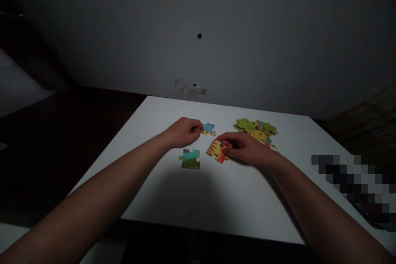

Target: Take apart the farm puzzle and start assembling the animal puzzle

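2 bare hands are at work over a white table [216, 210] w/ jigsaw pcs, approx. mid-table. R hand [243, 148] has its thumb & index finger pinched narrow on the R side of a yellow-red pc [215, 150], which sits turned at an angle, 1 corner pointing near; can't tell if it's flat on the table or a bit raised. L hand [185, 132] is farther L, fingers bent in, tips at the L edge of a blue-yellow pc [209, 128]; can't tell if they grip it or only touch. That pc lies on the far side of the yellow-red 1, w/ a gap between. A teal-green pc [190, 159] lies flat nearer & to the L, apart from the other 2, near the L wrist. Far R of these, just beyond the R hand, is a heap of pcs [252, 128], mostly green & yellow w/ bits of red & blue, overlapping. Near R, a pixelated obj. [349, 177] is at the table edge, too blurred to ID. Behind, a grey wall [123, 37] has a 3-part socket plate [198, 90] low down & a dark hole [199, 36] higher up.
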Tool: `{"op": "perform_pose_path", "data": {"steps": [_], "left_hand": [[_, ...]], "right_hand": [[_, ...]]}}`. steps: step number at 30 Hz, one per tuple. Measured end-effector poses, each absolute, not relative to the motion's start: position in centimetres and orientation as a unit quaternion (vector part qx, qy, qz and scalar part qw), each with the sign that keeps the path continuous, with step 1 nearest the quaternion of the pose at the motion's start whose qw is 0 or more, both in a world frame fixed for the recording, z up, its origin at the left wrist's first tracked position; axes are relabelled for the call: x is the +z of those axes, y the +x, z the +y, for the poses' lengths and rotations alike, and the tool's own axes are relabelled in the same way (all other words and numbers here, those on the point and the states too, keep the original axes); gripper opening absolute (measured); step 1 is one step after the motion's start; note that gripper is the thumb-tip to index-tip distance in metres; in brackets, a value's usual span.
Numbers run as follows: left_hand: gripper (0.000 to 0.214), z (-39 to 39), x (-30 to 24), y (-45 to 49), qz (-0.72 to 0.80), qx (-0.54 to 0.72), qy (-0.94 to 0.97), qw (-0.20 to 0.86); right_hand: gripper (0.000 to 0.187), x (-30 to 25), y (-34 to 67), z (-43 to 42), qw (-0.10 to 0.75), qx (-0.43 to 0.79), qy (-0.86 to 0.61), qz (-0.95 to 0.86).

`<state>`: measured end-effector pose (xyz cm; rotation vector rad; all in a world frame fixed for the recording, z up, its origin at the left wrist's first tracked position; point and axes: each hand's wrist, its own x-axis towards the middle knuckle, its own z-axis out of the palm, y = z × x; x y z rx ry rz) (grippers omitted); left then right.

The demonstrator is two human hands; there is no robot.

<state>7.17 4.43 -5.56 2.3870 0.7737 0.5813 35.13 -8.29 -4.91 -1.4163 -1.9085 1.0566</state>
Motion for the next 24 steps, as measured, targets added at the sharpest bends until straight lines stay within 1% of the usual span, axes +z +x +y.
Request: {"op": "perform_pose_path", "data": {"steps": [4, 8, 10, 13, 16, 18, 20, 22, 24], "left_hand": [[0.03, 4.4, -5.5, 7.1, 0.292, 0.216, 0.889, 0.28], [0.03, 4.2, -5.3, 7.1, 0.285, 0.224, 0.886, 0.289], [0.031, 4.0, -5.2, 7.1, 0.277, 0.229, 0.88, 0.31], [0.042, 3.4, -5.0, 7.2, 0.243, 0.232, 0.871, 0.358], [0.055, 2.8, -5.0, 7.4, 0.2, 0.215, 0.879, 0.376], [0.052, 2.6, -5.0, 7.6, 0.197, 0.207, 0.881, 0.377], [0.045, 2.5, -4.9, 7.6, 0.212, 0.21, 0.873, 0.386], [0.041, 2.5, -4.9, 7.7, 0.231, 0.216, 0.859, 0.402], [0.044, 2.7, -4.9, 7.7, 0.242, 0.224, 0.847, 0.417]], "right_hand": [[0.038, -5.0, 34.8, -8.2, 0.287, 0.441, -0.515, -0.677], [0.042, -5.4, 34.5, -8.0, 0.316, 0.422, -0.533, -0.662], [0.041, -5.7, 34.3, -7.8, 0.333, 0.405, -0.54, -0.658], [0.038, -6.2, 33.8, -7.4, 0.365, 0.39, -0.544, -0.648], [0.041, -6.4, 33.1, -7.2, 0.391, 0.418, -0.534, -0.622], [0.04, -6.1, 32.9, -7.2, 0.395, 0.424, -0.527, -0.622], [0.033, -5.5, 33.3, -7.2, 0.384, 0.37, -0.54, -0.651], [0.031, -4.8, 34.4, -7.2, 0.359, 0.254, -0.579, -0.687], [0.03, -4.4, 35.9, -7.0, 0.319, 0.116, -0.627, -0.701]]}}
